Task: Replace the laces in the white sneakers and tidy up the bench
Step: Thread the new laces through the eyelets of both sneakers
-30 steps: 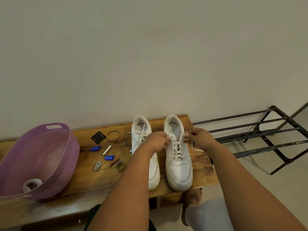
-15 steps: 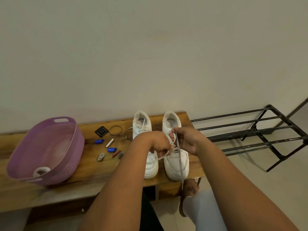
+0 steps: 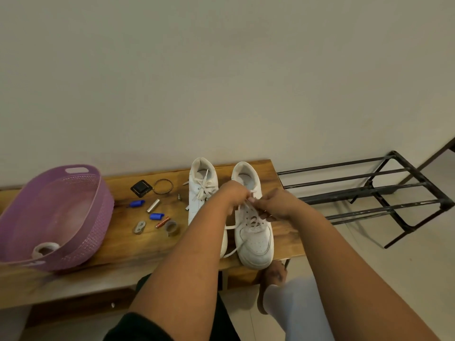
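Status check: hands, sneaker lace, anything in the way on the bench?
Left hand and right hand both pinching the lace over the right sneaker. Lace partly pulled loose. Small clutter left of the shoes, not obstructing.

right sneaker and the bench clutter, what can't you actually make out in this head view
- Right sneaker: its upper eyelets, hidden behind the left hand and right hand, both pinching the lace.
- Left sneaker: its toe, covered by the left forearm.
- Small bench items: too small to identify.
- Purple basket: left side cut off by the frame edge.
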